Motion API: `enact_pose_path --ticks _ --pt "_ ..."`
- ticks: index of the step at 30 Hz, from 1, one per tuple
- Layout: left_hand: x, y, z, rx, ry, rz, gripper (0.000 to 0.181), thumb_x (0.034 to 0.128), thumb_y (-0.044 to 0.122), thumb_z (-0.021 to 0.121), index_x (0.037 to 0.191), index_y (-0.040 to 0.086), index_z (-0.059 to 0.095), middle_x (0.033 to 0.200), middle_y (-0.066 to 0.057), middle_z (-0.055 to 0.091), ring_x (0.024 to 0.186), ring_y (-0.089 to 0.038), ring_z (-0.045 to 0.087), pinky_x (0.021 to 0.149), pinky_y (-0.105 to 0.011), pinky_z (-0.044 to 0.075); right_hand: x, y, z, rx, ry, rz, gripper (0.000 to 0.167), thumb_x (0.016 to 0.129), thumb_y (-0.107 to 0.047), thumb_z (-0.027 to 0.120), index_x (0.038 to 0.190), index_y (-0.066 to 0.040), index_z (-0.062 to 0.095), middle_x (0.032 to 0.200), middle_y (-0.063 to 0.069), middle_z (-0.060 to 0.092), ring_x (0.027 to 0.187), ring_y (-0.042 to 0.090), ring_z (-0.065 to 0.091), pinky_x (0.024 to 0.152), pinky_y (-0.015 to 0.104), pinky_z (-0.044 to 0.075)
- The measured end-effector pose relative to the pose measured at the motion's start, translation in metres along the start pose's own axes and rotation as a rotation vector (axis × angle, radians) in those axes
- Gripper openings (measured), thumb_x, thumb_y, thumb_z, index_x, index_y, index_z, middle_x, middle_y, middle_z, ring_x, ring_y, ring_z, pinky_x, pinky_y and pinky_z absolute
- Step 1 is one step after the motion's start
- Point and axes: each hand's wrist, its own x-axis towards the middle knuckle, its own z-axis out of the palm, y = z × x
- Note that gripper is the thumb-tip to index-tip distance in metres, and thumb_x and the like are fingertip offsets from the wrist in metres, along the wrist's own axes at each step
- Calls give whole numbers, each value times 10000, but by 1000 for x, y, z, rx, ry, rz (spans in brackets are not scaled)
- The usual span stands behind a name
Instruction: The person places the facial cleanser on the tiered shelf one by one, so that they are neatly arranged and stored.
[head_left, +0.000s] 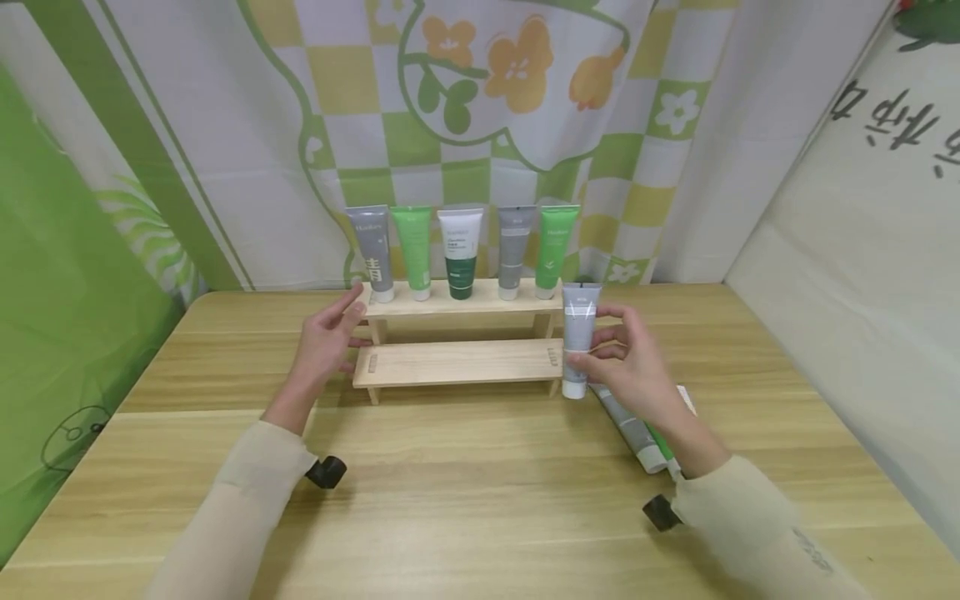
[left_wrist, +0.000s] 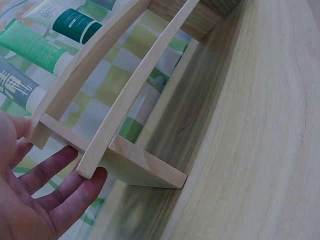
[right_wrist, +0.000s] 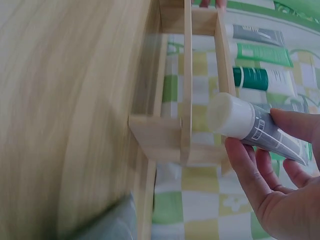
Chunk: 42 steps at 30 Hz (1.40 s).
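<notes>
My left hand (head_left: 324, 337) grips the left end of a two-tier wooden display stand (head_left: 457, 363), its thumb at the upper shelf and other fingers against the lower shelf's end in the left wrist view. With fingers and thumb, my right hand (head_left: 637, 358) holds a grey squeeze tube (head_left: 578, 333) upright, white cap down, beside the lower shelf's right end. That tube's white cap (right_wrist: 231, 116) faces the camera in the right wrist view. Along the upper shelf stand a grey tube (head_left: 372, 250), a green tube (head_left: 415, 250), a white-and-green tube (head_left: 461, 250), another grey tube (head_left: 516, 250) and another green tube (head_left: 555, 250).
Under my right forearm, more tubes lie on the wooden table (head_left: 450, 500), including a grey tube (head_left: 633, 429) and a partly hidden green one. A patterned curtain (head_left: 480, 167) hangs close behind the stand. A white panel (head_left: 855, 250) stands to the right.
</notes>
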Motion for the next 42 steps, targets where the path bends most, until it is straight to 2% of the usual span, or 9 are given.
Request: enact_pose_path --ticks 6,11,17,27,33,42 --pt "-1 0 1 10 0 20 546 1035 505 495 1546 351 380 1505 -172 470 1001 -341 678 592 -398 616 1 -1 20 -15 -3 -24 669 886 -19 767 1418 -55 363 1134 217 597 972 327 653 761 321 595" --pt "-1 0 1 -4 -5 20 550 1036 506 494 1549 345 377 1483 -184 494 1026 -381 665 635 -456 621 4 -6 36 7 -17 -59 653 884 2 761 1398 -53 361 1134 211 599 989 326 655 781 333 579" --pt "-1 1 1 1 -4 24 562 1039 504 486 1557 319 370 1482 -193 492 1032 -399 662 633 -458 620 9 -16 60 47 -34 -79 638 872 44 754 1369 -64 370 1125 200 589 997 326 646 809 386 564" --pt "-1 1 0 0 -5 12 530 1038 514 482 1541 382 381 1468 -188 508 1053 -386 652 666 -482 618 16 -28 99 46 -47 -183 597 879 8 763 1338 -104 399 1064 136 609 952 271 658 917 518 514" --pt "-2 1 1 -20 -7 18 560 1033 511 494 1552 337 374 1468 -206 502 1057 -425 649 643 -467 620 23 -31 120 50 -64 -208 597 879 11 765 1336 -113 403 1060 136 594 938 273 654 934 562 503" --pt "-4 2 1 -33 -6 15 559 1024 515 507 1544 351 384 1474 -208 495 1089 -468 631 630 -447 621 30 -37 144 46 -67 -211 579 879 -13 774 1321 -123 416 1068 106 602 950 228 657 821 391 557"
